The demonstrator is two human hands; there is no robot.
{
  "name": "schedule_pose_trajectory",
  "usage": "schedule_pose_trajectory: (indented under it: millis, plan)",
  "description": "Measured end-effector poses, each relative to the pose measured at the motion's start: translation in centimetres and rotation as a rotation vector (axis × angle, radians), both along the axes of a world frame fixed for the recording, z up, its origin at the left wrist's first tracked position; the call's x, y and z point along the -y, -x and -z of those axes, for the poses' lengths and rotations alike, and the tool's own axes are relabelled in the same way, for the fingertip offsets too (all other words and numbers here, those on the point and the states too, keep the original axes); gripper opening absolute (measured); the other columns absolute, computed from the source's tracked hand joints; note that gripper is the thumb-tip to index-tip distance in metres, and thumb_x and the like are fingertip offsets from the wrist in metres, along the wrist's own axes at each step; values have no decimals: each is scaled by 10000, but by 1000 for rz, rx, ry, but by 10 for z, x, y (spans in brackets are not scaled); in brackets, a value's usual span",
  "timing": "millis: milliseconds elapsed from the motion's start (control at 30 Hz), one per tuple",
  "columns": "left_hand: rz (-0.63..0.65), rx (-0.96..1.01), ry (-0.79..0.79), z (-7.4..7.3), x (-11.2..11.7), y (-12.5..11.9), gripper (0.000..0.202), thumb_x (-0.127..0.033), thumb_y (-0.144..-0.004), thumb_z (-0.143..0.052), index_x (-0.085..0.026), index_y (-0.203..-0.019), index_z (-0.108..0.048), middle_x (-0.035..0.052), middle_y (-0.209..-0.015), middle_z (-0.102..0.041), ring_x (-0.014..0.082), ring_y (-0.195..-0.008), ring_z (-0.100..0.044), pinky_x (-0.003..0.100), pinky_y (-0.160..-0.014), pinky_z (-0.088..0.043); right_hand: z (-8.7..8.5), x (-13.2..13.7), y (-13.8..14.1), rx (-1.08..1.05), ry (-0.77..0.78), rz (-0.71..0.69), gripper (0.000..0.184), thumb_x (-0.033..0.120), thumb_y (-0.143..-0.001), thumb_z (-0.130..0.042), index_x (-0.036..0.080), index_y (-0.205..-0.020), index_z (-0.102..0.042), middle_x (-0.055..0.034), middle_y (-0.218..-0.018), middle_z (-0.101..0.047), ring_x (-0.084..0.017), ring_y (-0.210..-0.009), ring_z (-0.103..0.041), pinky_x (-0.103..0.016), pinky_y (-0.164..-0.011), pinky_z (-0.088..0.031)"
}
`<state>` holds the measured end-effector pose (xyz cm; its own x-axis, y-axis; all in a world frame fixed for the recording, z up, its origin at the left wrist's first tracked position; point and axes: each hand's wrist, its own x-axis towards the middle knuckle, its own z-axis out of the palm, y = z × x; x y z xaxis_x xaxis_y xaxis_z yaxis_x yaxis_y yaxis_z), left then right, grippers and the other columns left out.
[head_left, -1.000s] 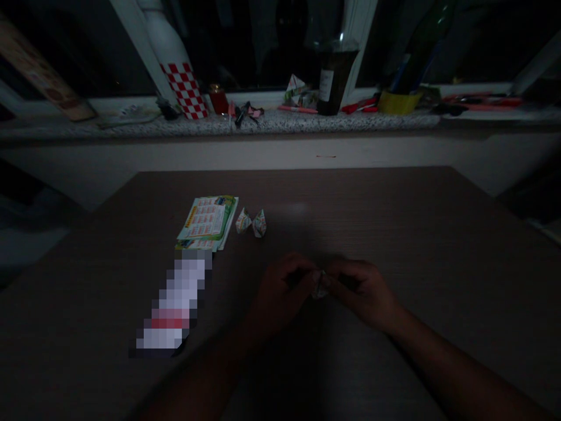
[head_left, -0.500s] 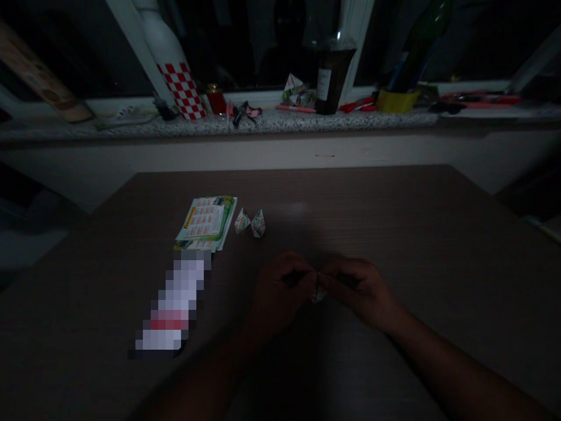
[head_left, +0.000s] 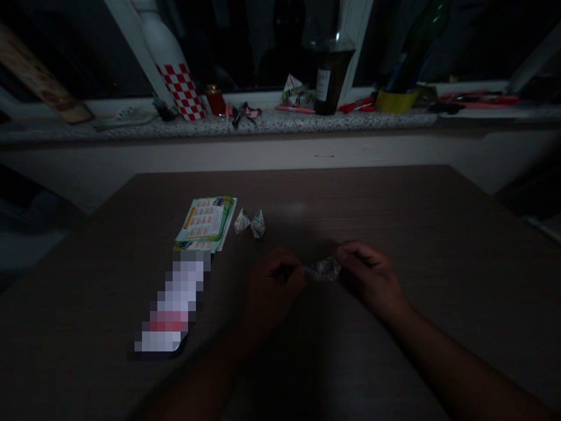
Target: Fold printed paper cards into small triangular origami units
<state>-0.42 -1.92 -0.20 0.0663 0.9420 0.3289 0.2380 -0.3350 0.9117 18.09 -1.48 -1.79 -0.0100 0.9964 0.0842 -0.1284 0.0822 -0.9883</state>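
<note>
Between my two hands, over the dark wood-grain table (head_left: 438,234), stretches a small folded piece of printed paper (head_left: 323,269). My left hand (head_left: 276,283) pinches its left end, and the fingertips of my right hand (head_left: 366,272) grip its right end. Fine creases in the paper are lost in the dim light. Beyond my left hand stands a folded paper figure (head_left: 258,223) with two pointed parts, printed in white, green and orange. Left of that figure lies a stack of printed cards (head_left: 205,222).
A pixelated phone-like slab (head_left: 175,304) lies below the cards. Along the granite windowsill (head_left: 272,124) stand a red-checkered white bottle (head_left: 179,82), a dark plastic cup (head_left: 331,76), a green bottle (head_left: 421,47), another folded paper piece (head_left: 293,89) and small clutter.
My hands have drawn apart, the right one moving right and slightly up. The folded paper, bunched between my fingertips before, is now spread out sideways between them.
</note>
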Motion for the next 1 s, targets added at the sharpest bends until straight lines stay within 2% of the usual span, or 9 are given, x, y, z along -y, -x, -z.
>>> schedule_pose_trajectory:
  millis: [133,267,433,667,767,900,1000]
  plan:
    - [50,-37,-44,0,2,-2,98,-104,-700,-589,-172,-632,-569,-16,-659,-540,104,-601,-503,219,-548,-382,4,-2,-1,-121,42,63,155,357,-816,-681,206,-794,-656,27,-634,-608,-103,-548,-549,-226,-535,-428]
    - [94,-90,-76,1,6,-5,100,-81,-678,-592,-170,-631,-580,-11,-666,-550,99,-592,-511,210,-539,-380,1,-2,3,-155,62,103,200,389,-825,-656,198,-801,-605,32,-622,-566,-100,-521,-516,-222,-503,-423]
    - [228,-131,-111,3,12,-13,81,-96,-653,-622,-173,-649,-598,5,-709,-574,103,-596,-522,211,-535,-384,0,3,11,9,18,214,261,445,-858,-596,198,-798,-539,52,-584,-458,-93,-494,-436,-204,-455,-366]
    - [428,-151,-146,7,19,-21,54,-116,-684,-602,-168,-690,-591,28,-740,-581,124,-658,-540,229,-599,-415,4,3,10,153,-31,237,262,476,-889,-538,218,-869,-501,63,-557,-412,-99,-451,-383,-213,-404,-297]
    - [391,-153,-82,4,18,-18,48,-149,-748,-579,-165,-703,-573,17,-717,-564,121,-649,-521,236,-604,-394,3,4,10,184,-57,233,253,469,-894,-529,219,-868,-496,58,-567,-413,-104,-460,-386,-220,-409,-301]
    - [271,-222,75,0,13,-15,166,-284,-844,-561,-163,-732,-582,-1,-687,-555,119,-628,-505,243,-594,-365,2,9,14,373,-161,231,199,403,-920,-500,211,-871,-517,48,-580,-440,-108,-492,-415,-224,-443,-329]
    - [277,-235,159,1,12,-17,216,-335,-869,-539,-166,-742,-579,-13,-679,-539,119,-626,-499,240,-590,-358,1,13,18,487,-226,188,165,358,-931,-483,209,-875,-529,38,-606,-487,-109,-504,-455,-230,-471,-353]
